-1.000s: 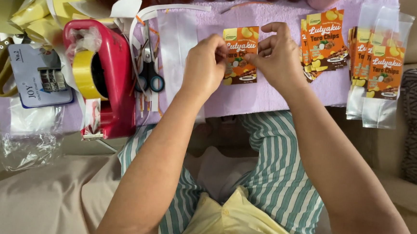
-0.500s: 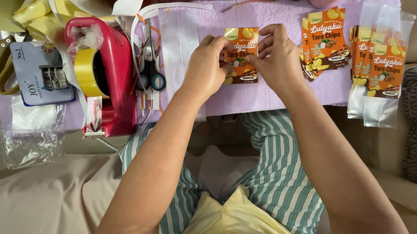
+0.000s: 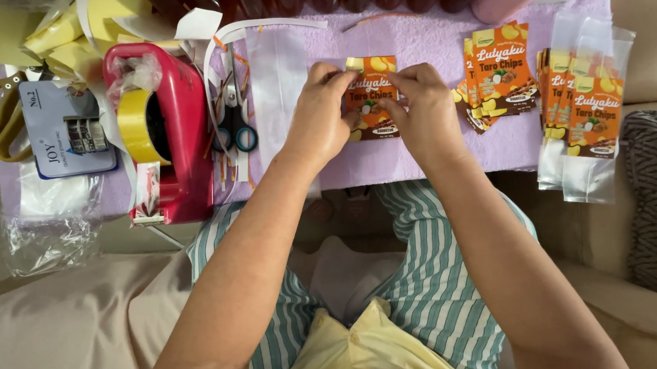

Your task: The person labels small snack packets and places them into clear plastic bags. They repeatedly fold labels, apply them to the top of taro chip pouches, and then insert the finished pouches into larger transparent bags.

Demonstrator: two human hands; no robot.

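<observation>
A lilac cloth (image 3: 428,42) covers the table, and all the small things lie on it. On its left side stands a big red tape dispenser (image 3: 183,145) with a yellow tape roll (image 3: 134,123) inside. Left of the dispenser lies a blue-grey box (image 3: 62,134), and under it some clear bags (image 3: 48,224). Yellow paper scraps (image 3: 79,36) are piled at the top left corner.

The left hand (image 3: 321,119) and the right hand (image 3: 420,114) meet at the middle of the cloth. Both are curled, with the fingertips closed on one orange label (image 3: 371,103). The left hand pinches its left edge and the right hand pinches its right edge. The label lies flat on the cloth or just above it; I cannot tell which.

To the right of the hands there is a stack of labels (image 3: 499,73) of the same kind, fanned a little. Further right, at the cloth's edge, lie clear pouches (image 3: 583,124) with such labels on them, and they hang over the edge.

Between the dispenser and the left hand lie scissors (image 3: 233,122) with dark and blue handles, next to a white strip (image 3: 274,82).
</observation>
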